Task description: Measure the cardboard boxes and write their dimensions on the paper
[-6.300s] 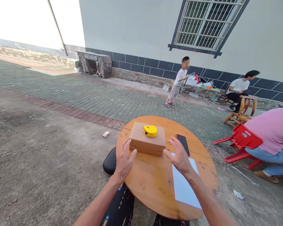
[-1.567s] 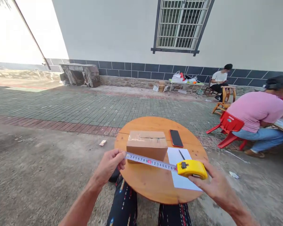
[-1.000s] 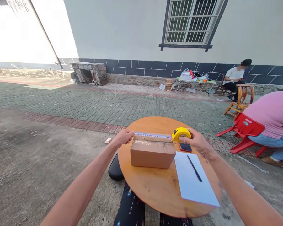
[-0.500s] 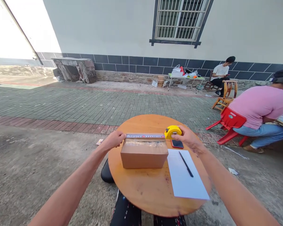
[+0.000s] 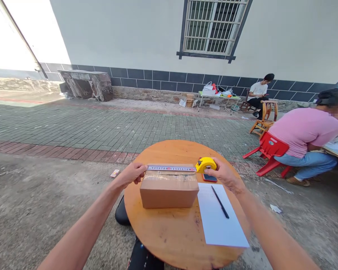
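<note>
A brown cardboard box (image 5: 169,191) sits on the round wooden table (image 5: 171,232). My left hand (image 5: 132,174) pinches the end of the tape blade (image 5: 171,168) at the box's far left corner. My right hand (image 5: 223,175) grips the yellow tape measure case (image 5: 205,164) at the far right corner. The blade lies stretched along the box's far top edge. Right of the box lies a white sheet of paper (image 5: 218,221) with a black pen (image 5: 220,196) on it. A dark phone (image 5: 209,177) peeks out under my right hand.
A person in a pink shirt (image 5: 306,131) sits on a red plastic chair (image 5: 267,150) to the right. Another person (image 5: 257,93) sits at a small table by the wall, beside a wooden chair (image 5: 263,120). A black stool (image 5: 122,213) stands under the table's left edge.
Earlier the tape measure lay on the box; both hands picked it up and drew out the blade. It then moved from in front of the box to its far top edge, where it stays.
</note>
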`<state>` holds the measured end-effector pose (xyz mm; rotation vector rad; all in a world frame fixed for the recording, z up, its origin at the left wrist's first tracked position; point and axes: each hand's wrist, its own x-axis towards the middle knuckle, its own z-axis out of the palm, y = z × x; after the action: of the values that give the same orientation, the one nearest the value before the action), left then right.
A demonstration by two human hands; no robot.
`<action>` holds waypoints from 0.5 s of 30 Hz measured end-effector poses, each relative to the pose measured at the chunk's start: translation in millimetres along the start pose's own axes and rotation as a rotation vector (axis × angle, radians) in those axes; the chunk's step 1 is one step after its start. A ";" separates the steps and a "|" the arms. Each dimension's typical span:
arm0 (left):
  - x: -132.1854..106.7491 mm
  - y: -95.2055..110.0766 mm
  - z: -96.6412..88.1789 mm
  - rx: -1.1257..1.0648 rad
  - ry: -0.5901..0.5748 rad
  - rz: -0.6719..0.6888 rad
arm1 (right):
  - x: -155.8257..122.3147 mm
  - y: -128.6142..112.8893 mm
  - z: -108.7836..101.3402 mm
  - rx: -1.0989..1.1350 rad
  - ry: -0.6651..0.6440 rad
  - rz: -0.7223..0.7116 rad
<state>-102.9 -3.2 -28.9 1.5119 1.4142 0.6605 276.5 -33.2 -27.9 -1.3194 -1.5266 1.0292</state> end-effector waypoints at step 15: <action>7.9 -22.0 7.6 -0.225 0.023 0.009 | -0.1 7.8 -2.7 0.030 0.018 0.040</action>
<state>-104.9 0.3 -53.1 1.3376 1.3036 0.8160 281.5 -32.3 -34.6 -1.3398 -1.4712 1.0592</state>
